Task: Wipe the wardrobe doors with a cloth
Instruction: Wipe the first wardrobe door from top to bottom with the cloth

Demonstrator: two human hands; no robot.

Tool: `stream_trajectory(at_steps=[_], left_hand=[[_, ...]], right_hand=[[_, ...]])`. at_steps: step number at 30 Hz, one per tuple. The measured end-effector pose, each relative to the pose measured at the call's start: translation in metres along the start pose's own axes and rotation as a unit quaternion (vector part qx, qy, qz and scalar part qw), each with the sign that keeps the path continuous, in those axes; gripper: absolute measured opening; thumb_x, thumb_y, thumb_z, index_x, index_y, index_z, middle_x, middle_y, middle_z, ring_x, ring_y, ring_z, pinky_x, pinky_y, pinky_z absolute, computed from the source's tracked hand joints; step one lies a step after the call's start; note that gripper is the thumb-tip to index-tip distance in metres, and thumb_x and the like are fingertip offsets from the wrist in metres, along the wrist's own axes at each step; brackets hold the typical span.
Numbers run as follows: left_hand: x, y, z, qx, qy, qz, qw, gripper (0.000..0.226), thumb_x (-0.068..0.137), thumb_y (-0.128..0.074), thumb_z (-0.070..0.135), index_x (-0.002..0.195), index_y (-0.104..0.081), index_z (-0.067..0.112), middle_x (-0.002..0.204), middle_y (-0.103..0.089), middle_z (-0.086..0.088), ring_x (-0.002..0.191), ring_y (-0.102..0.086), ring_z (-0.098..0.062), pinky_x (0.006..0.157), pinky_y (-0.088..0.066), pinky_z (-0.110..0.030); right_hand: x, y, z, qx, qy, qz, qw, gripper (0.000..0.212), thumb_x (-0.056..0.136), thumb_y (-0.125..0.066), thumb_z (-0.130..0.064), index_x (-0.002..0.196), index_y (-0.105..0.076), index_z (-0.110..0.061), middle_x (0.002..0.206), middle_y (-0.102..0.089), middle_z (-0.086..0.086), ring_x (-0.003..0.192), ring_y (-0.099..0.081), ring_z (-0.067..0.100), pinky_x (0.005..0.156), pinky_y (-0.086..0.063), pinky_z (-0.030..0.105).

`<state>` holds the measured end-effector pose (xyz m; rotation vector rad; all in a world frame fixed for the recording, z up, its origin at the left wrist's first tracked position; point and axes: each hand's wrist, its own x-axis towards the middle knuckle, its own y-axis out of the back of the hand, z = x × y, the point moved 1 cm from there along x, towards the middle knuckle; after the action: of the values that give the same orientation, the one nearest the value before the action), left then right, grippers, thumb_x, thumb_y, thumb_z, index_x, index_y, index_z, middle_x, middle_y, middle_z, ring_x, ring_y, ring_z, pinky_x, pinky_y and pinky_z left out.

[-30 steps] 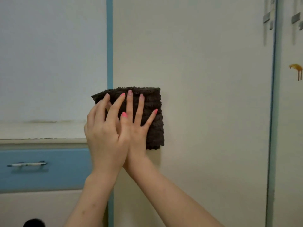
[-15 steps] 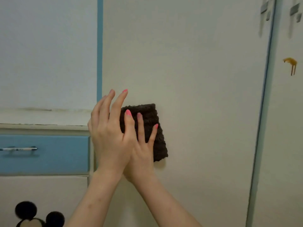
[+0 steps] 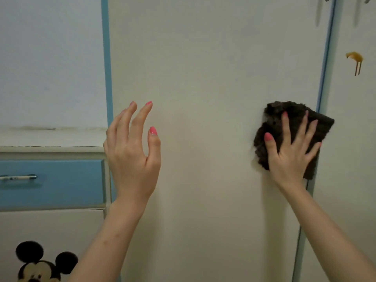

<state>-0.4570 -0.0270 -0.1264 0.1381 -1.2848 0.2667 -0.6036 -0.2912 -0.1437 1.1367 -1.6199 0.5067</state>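
Your right hand [image 3: 291,151] presses the cloth [image 3: 293,135] flat with spread fingers at the door [image 3: 203,78] edge; left hand [image 3: 132,155] hangs relaxed, empty. Keep even pressure.

The cloth [image 3: 293,127] is dark brown and fuzzy, with little ridges. It is bunched up a bit and tilted. It lies flat against the wardrobe door [image 3: 203,78], under the spread fingers [image 3: 301,129] of the right hand [image 3: 291,157]. Its top sticks out above the fingertips. Its right corner goes over the blue edge of the door. The door is big, plain and cream colored, with thin blue strips down both sides. It is shut.
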Motion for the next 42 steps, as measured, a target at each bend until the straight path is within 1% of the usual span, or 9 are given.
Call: stream_trajectory(at_steps=[10,15,21,24,27,29,35,39,42], left_hand=[[-0.016,0.014,-0.016,0.011,-0.010,-0.024,1.000,0.042,0.094,-0.036,0.028,0.134,-0.048,0.023,0.140,-0.047,-0.003,0.129,-0.038,-0.022,0.109,-0.015,-0.015],[-0.028,0.025,-0.029,0.014,0.032,-0.035,0.999,0.043,0.093,-0.035,0.029,0.134,-0.047,0.024,0.141,-0.046,-0.003,0.131,-0.036,-0.022,0.106,-0.021,-0.023],[-0.026,0.041,-0.036,0.022,0.021,-0.026,0.999,0.042,0.095,-0.035,0.028,0.134,-0.048,0.023,0.141,-0.046,-0.004,0.129,-0.038,-0.023,0.104,-0.023,-0.024],[-0.023,0.051,-0.040,0.034,0.006,-0.024,0.999,0.041,0.095,-0.036,0.027,0.135,-0.048,0.022,0.141,-0.046,-0.005,0.129,-0.038,-0.024,0.105,-0.025,-0.026],[-0.020,0.056,-0.040,0.038,0.001,-0.029,0.999,0.042,0.095,-0.035,0.029,0.135,-0.047,0.023,0.141,-0.046,-0.006,0.130,-0.037,-0.023,0.106,-0.026,-0.029],[-0.020,0.057,-0.039,0.037,0.003,-0.026,0.999,0.042,0.095,-0.035,0.029,0.134,-0.048,0.023,0.141,-0.046,-0.006,0.130,-0.037,-0.023,0.106,-0.025,-0.027],[-0.031,0.053,-0.036,0.031,0.012,-0.032,0.999,0.041,0.095,-0.036,0.028,0.134,-0.048,0.023,0.141,-0.046,-0.005,0.131,-0.037,-0.022,0.106,-0.024,-0.026],[-0.044,0.041,-0.032,0.028,0.015,-0.051,0.998,0.041,0.095,-0.036,0.028,0.135,-0.047,0.025,0.142,-0.045,-0.003,0.131,-0.037,-0.021,0.104,-0.021,-0.022],[-0.054,0.029,-0.029,0.022,0.018,-0.060,0.998,0.041,0.095,-0.036,0.028,0.135,-0.046,0.025,0.142,-0.044,-0.003,0.130,-0.037,-0.020,0.106,-0.018,-0.019]], right_hand=[[-0.133,-0.032,0.046,-0.005,-0.063,-0.037,0.997,0.069,0.093,-0.014,-0.067,0.149,-0.015,-0.027,0.158,-0.006,0.018,0.145,0.002,0.033,0.112,-0.002,0.064],[-0.139,-0.032,0.012,0.034,-0.093,-0.036,0.994,0.072,0.092,-0.015,-0.068,0.150,-0.016,-0.027,0.157,-0.002,0.021,0.144,0.005,0.038,0.110,0.003,0.067],[-0.175,-0.052,-0.119,0.000,0.127,-0.087,0.988,0.054,0.097,-0.012,-0.058,0.147,-0.017,-0.038,0.159,0.006,0.013,0.145,0.011,0.036,0.109,0.000,0.062],[-0.182,-0.062,-0.190,0.028,0.249,-0.079,0.965,0.055,0.096,-0.032,-0.053,0.147,-0.017,-0.038,0.159,-0.008,0.008,0.146,0.006,0.033,0.108,-0.002,0.068],[-0.173,-0.061,-0.238,0.064,0.256,-0.039,0.964,0.078,0.095,-0.039,-0.049,0.149,0.015,-0.030,0.157,-0.022,0.007,0.145,-0.010,0.035,0.109,-0.006,0.069],[-0.170,-0.064,-0.249,0.086,0.233,-0.004,0.968,0.069,0.099,-0.025,-0.047,0.147,0.021,-0.026,0.154,-0.030,0.008,0.143,-0.020,0.036,0.108,-0.012,0.070],[-0.201,-0.079,-0.228,0.054,0.238,0.004,0.970,0.073,0.097,-0.036,-0.047,0.151,0.008,-0.026,0.154,-0.029,0.006,0.146,-0.009,0.030,0.112,-0.005,0.065],[-0.240,-0.087,-0.185,0.024,0.309,-0.017,0.951,0.062,0.090,-0.052,-0.051,0.144,-0.028,-0.031,0.152,-0.027,0.005,0.147,-0.008,0.028,0.113,-0.009,0.063],[-0.240,-0.084,-0.144,-0.006,0.343,-0.012,0.939,0.054,0.087,-0.055,-0.053,0.137,-0.040,-0.036,0.150,-0.031,0.003,0.146,-0.013,0.025,0.113,-0.011,0.061]])
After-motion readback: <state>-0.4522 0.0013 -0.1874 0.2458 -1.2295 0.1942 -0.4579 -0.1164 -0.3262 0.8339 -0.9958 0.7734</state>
